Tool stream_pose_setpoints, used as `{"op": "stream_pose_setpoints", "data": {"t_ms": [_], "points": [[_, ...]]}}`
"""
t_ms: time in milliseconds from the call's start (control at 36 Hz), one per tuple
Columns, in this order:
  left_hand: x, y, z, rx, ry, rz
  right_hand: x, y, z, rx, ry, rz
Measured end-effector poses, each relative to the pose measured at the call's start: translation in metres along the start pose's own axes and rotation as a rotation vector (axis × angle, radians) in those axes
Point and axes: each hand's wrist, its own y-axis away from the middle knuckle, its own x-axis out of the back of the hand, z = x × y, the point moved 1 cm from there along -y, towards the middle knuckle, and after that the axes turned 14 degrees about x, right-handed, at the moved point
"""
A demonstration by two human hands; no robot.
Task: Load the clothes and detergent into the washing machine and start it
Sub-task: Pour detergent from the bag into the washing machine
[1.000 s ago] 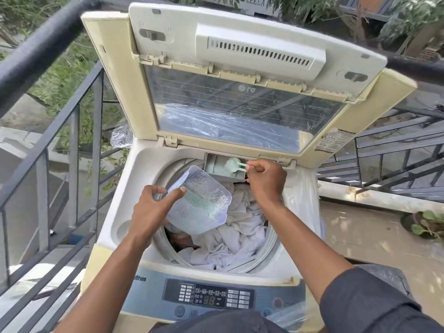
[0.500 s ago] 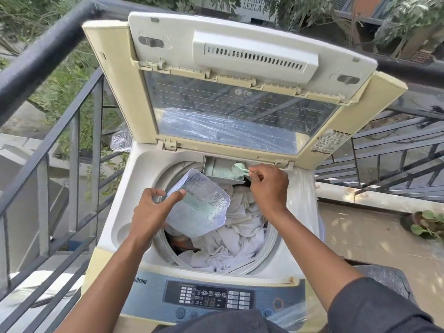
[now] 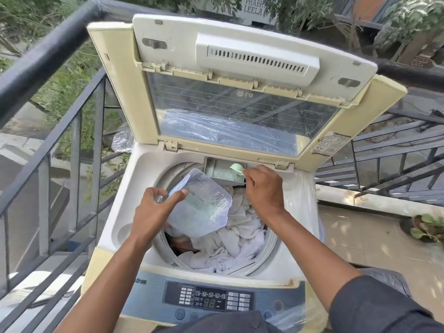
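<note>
A top-loading washing machine stands with its lid raised. White clothes fill the drum, with a dark piece at the left. My left hand grips a clear plastic detergent container, tilted over the drum, with greenish powder inside. My right hand pinches the handle of a small green scoop held over the open detergent drawer at the drum's back rim. Greenish powder lies in the drawer.
The control panel with buttons and a lit display faces me at the front. A black metal railing runs close along the left and behind the machine. A potted plant sits on the tiled floor at right.
The scoop in my right hand has tipped further into the detergent drawer. The view has shifted slightly downward; my left hand keeps the container in place.
</note>
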Motion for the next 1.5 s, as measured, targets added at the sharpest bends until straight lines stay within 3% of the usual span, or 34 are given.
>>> {"op": "stream_pose_setpoints", "data": {"t_ms": [389,528,750,1194,1361,1500], "points": [[0.005,-0.003,-0.003,0.016,0.061,0.022,-0.018,-0.016,-0.018,0.155,0.025,-0.055],[0.008,-0.004,-0.005,0.02,0.066,0.007,-0.015,-0.014,-0.015,0.125,0.023,-0.081],[0.012,0.001,-0.009,-0.008,0.075,-0.064,0.015,0.002,-0.031,-0.006,-0.224,0.132],[0.003,0.018,-0.013,-0.158,0.032,-0.27,-0.007,0.065,-0.061,-0.095,-0.243,-0.338],[0.001,0.034,-0.011,-0.159,0.073,-0.296,0.014,0.078,-0.052,-0.066,-0.211,-0.113],[-0.011,0.049,-0.009,-0.206,0.187,-0.277,0.038,0.094,-0.039,-0.253,-0.294,0.021]]}}
